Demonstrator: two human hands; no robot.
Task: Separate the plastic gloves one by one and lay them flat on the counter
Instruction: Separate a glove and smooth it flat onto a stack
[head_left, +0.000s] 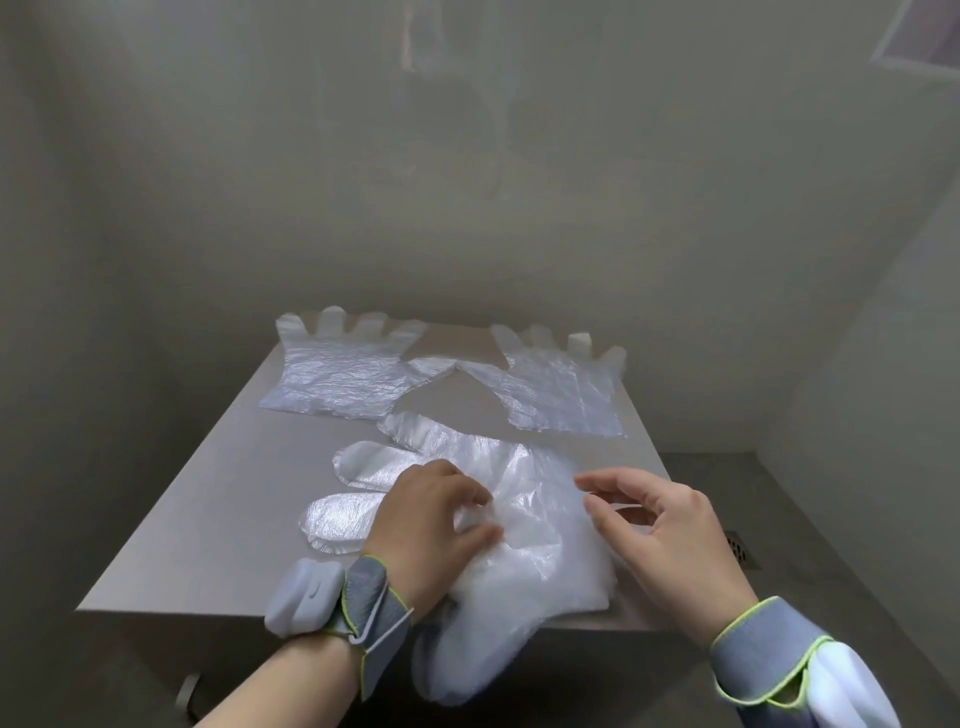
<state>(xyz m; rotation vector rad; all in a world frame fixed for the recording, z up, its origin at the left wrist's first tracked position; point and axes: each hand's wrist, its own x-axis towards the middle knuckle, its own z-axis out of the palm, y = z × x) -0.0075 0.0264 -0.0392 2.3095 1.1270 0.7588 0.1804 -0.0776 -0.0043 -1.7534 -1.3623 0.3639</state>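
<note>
Work is looking partly done, in my judgement: left glove (340, 376) and right glove (563, 395) are lying flat side by side at the far end of the counter (208, 519), while the pile (530, 551) is sitting at the near edge and partly hanging over it, with its count impossible to tell. Left hand (431, 519) is resting on the pile, thumb and curled fingers pinching a fold of film. Right hand (670, 535) is hovering just beside it, fingers loosely apart and gripping nothing.
</note>
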